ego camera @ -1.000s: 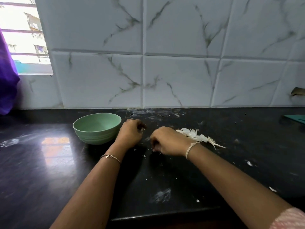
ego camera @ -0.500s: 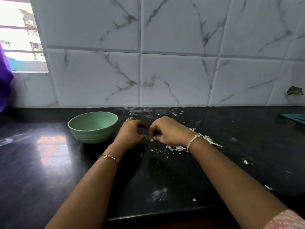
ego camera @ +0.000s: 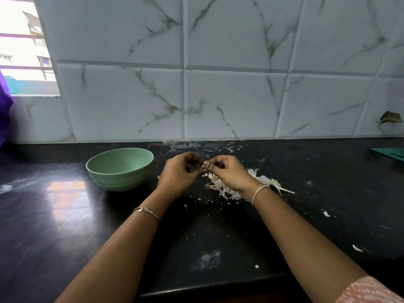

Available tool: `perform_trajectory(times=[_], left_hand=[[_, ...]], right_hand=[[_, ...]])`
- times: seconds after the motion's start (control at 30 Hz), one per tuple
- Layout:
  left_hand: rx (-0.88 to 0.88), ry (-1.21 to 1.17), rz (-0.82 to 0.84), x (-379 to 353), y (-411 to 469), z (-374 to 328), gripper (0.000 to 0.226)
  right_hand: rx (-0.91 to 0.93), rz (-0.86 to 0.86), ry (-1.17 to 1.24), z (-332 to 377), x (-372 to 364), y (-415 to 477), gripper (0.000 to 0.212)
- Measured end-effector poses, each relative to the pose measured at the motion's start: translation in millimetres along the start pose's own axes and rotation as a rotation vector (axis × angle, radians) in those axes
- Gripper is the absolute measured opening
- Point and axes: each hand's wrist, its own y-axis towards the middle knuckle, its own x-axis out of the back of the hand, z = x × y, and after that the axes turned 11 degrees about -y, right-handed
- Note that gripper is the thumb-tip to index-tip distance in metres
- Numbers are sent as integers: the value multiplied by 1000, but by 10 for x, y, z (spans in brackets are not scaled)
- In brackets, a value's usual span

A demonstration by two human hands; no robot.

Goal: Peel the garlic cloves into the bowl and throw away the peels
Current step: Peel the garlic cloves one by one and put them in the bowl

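Note:
A pale green bowl (ego camera: 119, 169) stands on the black counter (ego camera: 65, 215), left of my hands. My left hand (ego camera: 179, 173) and my right hand (ego camera: 227, 173) are raised a little above the counter and meet at their fingertips. Between them they pinch a small garlic clove (ego camera: 205, 164), mostly hidden by the fingers. A heap of white garlic peels (ego camera: 231, 186) lies on the counter under and right of my right wrist. I cannot see what lies inside the bowl.
White marble-look tiles form the back wall (ego camera: 218, 84). A window (ego camera: 21, 44) and purple cloth (ego camera: 4, 114) are at the far left. A teal object (ego camera: 391, 153) lies at the right edge. Loose peel scraps (ego camera: 356, 248) dot the counter's right side.
Both hands have lifted off the counter and come together at the fingertips around the clove. The peel heap beneath my right hand is now more exposed.

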Motion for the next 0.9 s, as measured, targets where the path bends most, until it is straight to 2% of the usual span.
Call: perform_trajectory(times=[0.07, 0.2, 0.4, 0.57, 0.8, 0.9], left_hand=[[9, -38, -44, -32, -1, 0, 18], [24, -157, -76, -79, 4, -46, 20], [93, -317, -100, -118, 11, -74, 7], [128, -381, -119, -160, 5, -103, 12], [218, -519, -146, -158, -8, -163, 11], [277, -574, -136, -161, 2, -179, 16]], right_hand=[[-35, -40, 71, -3, 10, -8, 18], [-61, -77, 160, -13, 32, -13, 11], [-81, -57, 207, -25, 67, 13, 5], [-41, -224, 212, -38, 73, 28, 14], [19, -227, 3, -10, 42, 33, 3], [42, -255, -96, 2, 47, 28, 7]])
